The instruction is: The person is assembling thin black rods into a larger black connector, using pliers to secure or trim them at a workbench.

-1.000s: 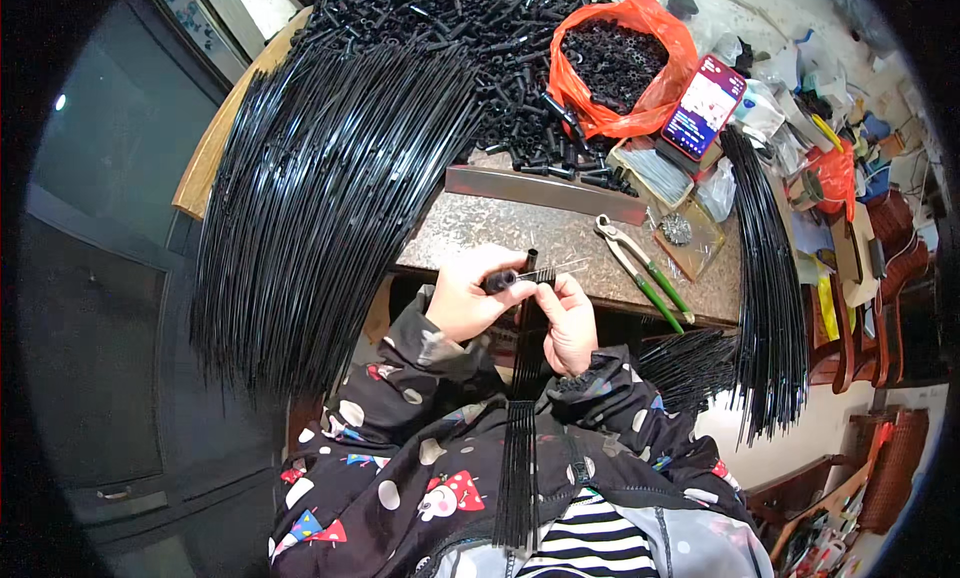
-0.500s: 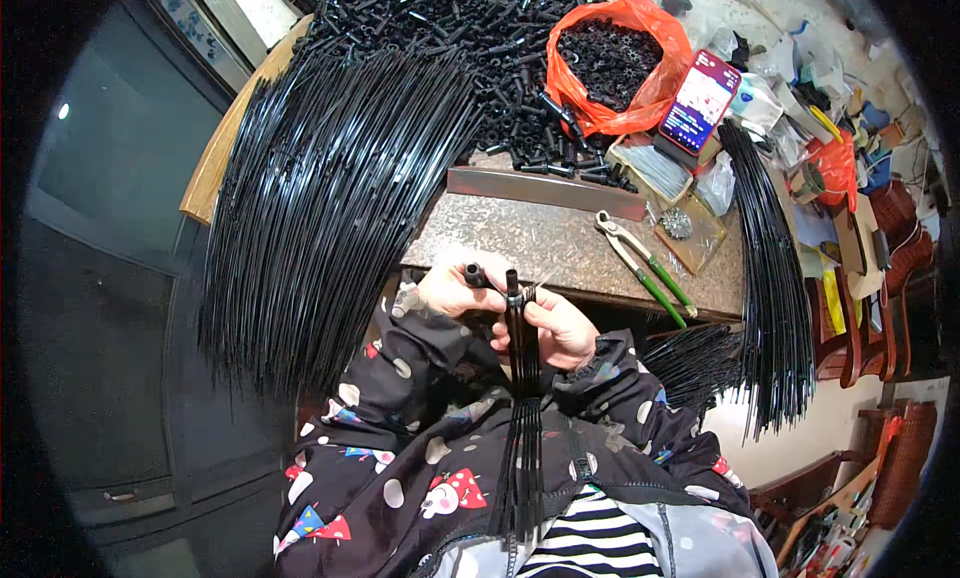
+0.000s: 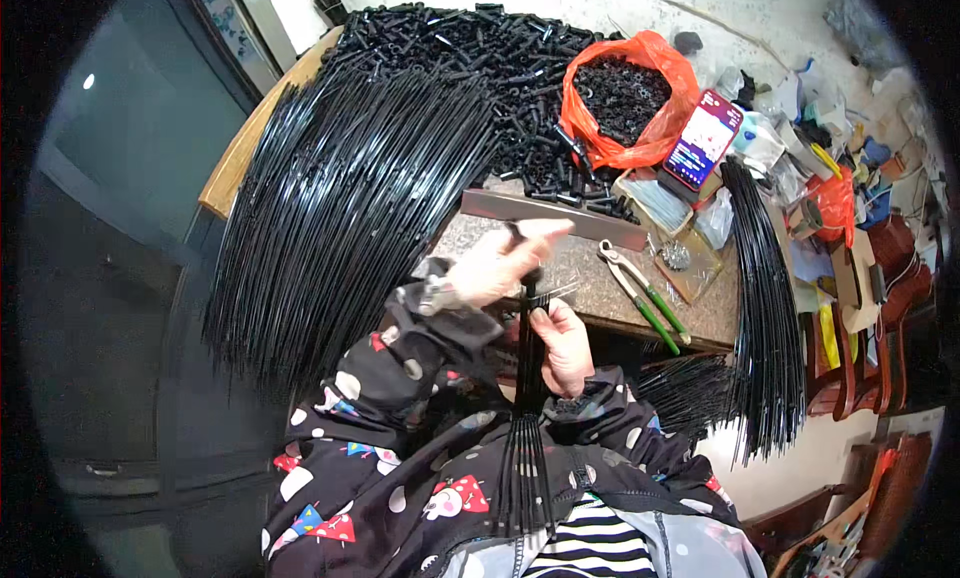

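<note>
My right hand [image 3: 563,346] grips a slim bundle of black rods [image 3: 525,458] near its upper end, thumb on top. The rods run down over my lap and fan apart at the lower end. Just above and left of the bundle's top is my left hand [image 3: 500,266], smeared by motion, with its forefinger stretched to the right. A short black tube [image 3: 513,232] shows at its upper edge, seemingly held in the hand. Thin pale wires [image 3: 558,291] stick out by the bundle's top.
A large sheaf of black rods [image 3: 340,198] covers the table's left. Behind lie heaped black tubes [image 3: 450,48], an orange bag [image 3: 680,78] of small black rings and a phone [image 3: 703,140]. A metal bar [image 3: 550,221], green-handled pincers [image 3: 640,296] and another rod sheaf [image 3: 765,318] are nearby.
My left hand has moved up and right, its forefinger now stretched out over the bundle's top. The right hand keeps its grip on the bundle. The whole view has shifted slightly.
</note>
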A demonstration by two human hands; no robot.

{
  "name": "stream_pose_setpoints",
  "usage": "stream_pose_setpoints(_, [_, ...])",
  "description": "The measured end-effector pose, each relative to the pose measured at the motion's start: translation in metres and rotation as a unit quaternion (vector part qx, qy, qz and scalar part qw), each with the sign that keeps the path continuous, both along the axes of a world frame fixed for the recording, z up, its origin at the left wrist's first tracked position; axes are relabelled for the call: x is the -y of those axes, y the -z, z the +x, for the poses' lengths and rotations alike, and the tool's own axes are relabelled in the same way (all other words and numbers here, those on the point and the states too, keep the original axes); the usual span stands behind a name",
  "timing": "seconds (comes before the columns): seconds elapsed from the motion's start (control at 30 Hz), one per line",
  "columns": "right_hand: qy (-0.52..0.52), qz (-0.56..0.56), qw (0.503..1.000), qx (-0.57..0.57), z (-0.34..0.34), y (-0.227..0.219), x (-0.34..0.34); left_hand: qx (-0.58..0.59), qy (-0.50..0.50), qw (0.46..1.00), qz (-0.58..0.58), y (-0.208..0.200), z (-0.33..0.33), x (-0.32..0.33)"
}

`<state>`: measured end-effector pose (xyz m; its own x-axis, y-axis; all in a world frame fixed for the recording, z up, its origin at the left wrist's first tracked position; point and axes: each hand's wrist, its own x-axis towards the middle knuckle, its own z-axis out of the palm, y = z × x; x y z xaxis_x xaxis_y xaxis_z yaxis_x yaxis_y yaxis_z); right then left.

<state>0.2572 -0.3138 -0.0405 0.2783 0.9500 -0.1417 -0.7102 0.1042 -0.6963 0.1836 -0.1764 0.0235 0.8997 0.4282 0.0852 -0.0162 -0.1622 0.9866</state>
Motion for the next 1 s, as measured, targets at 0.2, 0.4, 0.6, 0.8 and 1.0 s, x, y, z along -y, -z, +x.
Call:
stream_pose_setpoints(0.2, [0.018, -0.026, 0.999, -0.038, -0.001, -0.008, 0.007, 0.016, 0.060, 0.976, -0.206, 0.011, -0.004, -0.001])
stream_pose_setpoints(0.4, [0.002, -0.006, 1.000, -0.028, 0.007, 0.000, 0.008, 0.036, 0.041, 0.986, -0.157, -0.005, -0.009, -0.005])
stream_pose_setpoints(0.6, [-0.023, -0.004, 0.999, -0.047, 0.005, -0.002, 0.008, 0.022, 0.015, 0.990, -0.136, -0.007, -0.011, -0.002])
stream_pose_setpoints(0.8, [-0.022, -0.018, 0.998, -0.047, 0.006, -0.006, 0.006, 0.036, 0.054, 0.993, -0.103, -0.004, -0.008, -0.006])
stream_pose_setpoints(1.0, [-0.029, -0.020, 0.996, -0.078, 0.009, -0.007, 0.005, -0.031, -0.023, 0.981, 0.190, -0.015, -0.005, 0.006])
